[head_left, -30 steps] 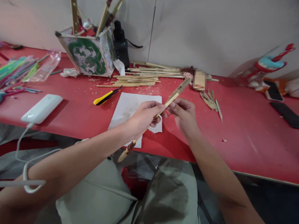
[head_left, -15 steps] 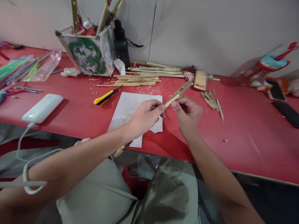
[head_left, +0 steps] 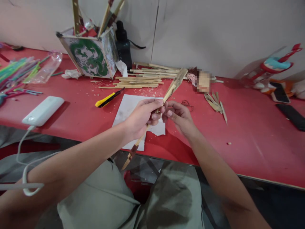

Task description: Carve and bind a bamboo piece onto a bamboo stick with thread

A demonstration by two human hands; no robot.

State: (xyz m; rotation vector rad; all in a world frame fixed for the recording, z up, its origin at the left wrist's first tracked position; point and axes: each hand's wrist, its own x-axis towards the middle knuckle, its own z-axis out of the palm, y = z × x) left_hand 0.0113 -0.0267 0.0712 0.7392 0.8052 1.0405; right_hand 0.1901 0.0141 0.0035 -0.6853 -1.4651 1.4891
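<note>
Left grip was closed around the bamboo stick, thumb pressing just below the pale strip and the flat end piece. The stick slanted above the white paper, its lower end, with dark red wrapping, reaching past the edge of the counter. Right grip was half curled beside the left fingertips; could not tell whether it pinched anything. Loose thread showed just beyond it (where its ends ran was hidden). Judged risks: an easing left thumb could let strip and end piece slip out of line; slack thread could tangle around the right fingers; the lower tip, if knocked, could twist the stick.
</note>
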